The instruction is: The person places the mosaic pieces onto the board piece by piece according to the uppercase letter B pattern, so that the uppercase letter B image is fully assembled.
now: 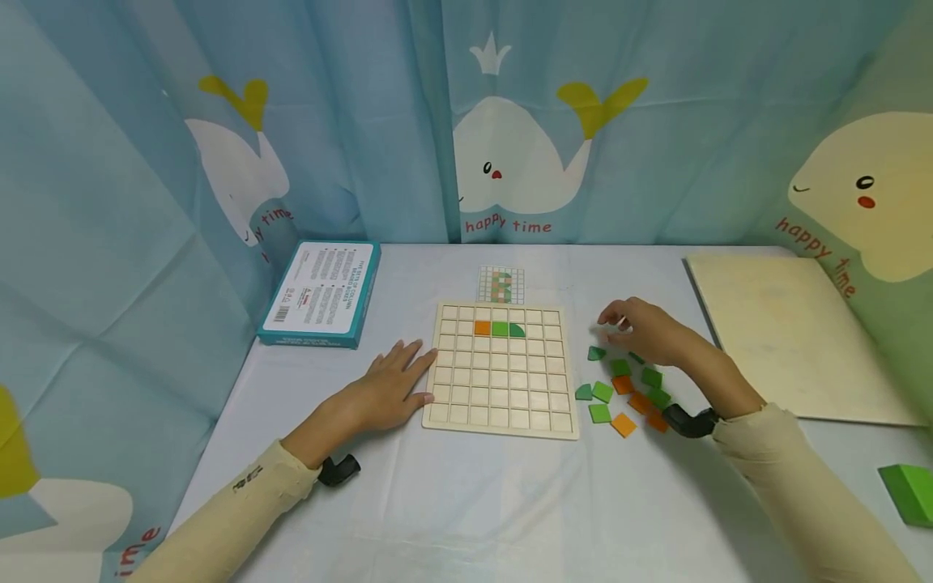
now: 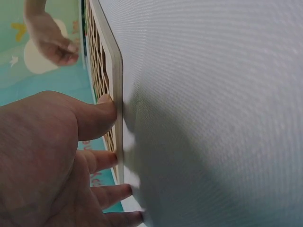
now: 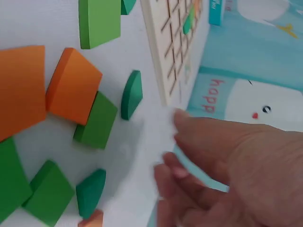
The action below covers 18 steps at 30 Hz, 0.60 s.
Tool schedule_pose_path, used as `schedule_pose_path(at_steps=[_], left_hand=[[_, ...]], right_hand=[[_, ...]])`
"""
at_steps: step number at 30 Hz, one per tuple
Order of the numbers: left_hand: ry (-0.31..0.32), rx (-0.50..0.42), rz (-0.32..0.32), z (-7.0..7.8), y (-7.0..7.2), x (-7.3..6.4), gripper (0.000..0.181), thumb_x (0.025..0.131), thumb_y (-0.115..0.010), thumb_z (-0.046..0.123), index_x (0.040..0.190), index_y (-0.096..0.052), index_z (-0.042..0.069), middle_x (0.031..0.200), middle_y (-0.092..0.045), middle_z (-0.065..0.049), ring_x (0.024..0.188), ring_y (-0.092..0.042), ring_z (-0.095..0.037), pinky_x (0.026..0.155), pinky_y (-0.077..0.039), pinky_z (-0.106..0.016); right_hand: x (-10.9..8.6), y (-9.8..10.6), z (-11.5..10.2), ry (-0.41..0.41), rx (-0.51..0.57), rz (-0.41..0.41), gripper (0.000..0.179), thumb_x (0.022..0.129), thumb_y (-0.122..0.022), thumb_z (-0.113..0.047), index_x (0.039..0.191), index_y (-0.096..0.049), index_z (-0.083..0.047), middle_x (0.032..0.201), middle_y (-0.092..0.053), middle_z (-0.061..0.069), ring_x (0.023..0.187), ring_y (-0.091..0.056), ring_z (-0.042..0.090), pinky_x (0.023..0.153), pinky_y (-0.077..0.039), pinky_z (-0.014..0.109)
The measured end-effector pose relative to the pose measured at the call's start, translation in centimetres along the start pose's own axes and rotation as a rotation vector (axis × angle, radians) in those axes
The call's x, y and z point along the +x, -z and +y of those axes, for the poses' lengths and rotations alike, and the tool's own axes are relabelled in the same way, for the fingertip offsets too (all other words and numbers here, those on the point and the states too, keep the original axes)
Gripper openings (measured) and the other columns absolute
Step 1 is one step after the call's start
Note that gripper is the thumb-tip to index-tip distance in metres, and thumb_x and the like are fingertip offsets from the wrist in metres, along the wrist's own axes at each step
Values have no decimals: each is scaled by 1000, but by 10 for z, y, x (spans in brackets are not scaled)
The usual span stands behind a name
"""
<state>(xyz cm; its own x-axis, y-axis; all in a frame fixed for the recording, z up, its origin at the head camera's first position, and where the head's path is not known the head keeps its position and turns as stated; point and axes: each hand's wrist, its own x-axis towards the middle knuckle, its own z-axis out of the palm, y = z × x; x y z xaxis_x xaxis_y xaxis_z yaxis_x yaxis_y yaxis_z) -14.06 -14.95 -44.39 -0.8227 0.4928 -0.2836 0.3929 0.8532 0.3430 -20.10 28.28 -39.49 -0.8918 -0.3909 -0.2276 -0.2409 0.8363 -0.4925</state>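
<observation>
A wooden grid board [image 1: 499, 380] lies flat on the table. In one of its upper rows sit an orange square [image 1: 483, 328], a green square [image 1: 500, 329] and a dark green quarter-round piece [image 1: 517, 331], side by side. My left hand [image 1: 394, 389] rests at the board's left edge with spread fingers, thumb and fingertips touching the rim in the left wrist view. Right of the board, my right hand [image 1: 649, 330] hovers over loose pieces, its fingers loosely bent; nothing shows between thumb and fingers [image 3: 165, 182]. Below it lies a dark green quarter-round piece [image 3: 131, 95].
Loose green squares [image 1: 600, 414] and orange squares [image 1: 624, 425] lie scattered right of the board. Behind the board is a small pattern card [image 1: 501, 285]. A teal box [image 1: 321, 293] stands back left, a pale panel [image 1: 794, 340] lies right, and a green block [image 1: 907, 494] sits at far right.
</observation>
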Motion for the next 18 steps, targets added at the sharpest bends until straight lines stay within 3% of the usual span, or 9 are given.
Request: schedule_pose_path(at_steps=[2,7,11,18], left_hand=[[2,3,-5,0,0,0,74,110,-51,47,170,-22,17,176,-14,-17,163,-7,-44,127,-17,-66],[-3,-5,-2,0,0,0,74,110,-53,46,170,-23,16,176,-15,-18,162,-8,-45,126,-17,-67],[-1,-6,-5,0,-1,0,74,110,-52,47,170,-22,17,176,-14,-18,162,-7,-45,127,-16,-66],[4,-5,-1,0,-2,1,73,110,-52,46,170,-22,17,176,-15,-17,163,-7,-44,127,-16,-66]], right_hand=[[-7,1,5,-31,-9,-58,28,102,-70,-12,123,-63,5,120,-61,25,106,-59,37,89,-52,54],[-17,-3,17,-75,-92,-139,27,99,-75,-23,118,-66,-6,118,-61,20,109,-57,37,89,-42,68],[-18,-7,25,-120,-108,-99,27,98,-77,-28,114,-66,-9,117,-61,21,110,-55,42,85,-39,68],[-15,-12,32,-161,-120,78,32,102,-72,-28,120,-65,-3,126,-55,31,114,-49,52,85,-35,67]])
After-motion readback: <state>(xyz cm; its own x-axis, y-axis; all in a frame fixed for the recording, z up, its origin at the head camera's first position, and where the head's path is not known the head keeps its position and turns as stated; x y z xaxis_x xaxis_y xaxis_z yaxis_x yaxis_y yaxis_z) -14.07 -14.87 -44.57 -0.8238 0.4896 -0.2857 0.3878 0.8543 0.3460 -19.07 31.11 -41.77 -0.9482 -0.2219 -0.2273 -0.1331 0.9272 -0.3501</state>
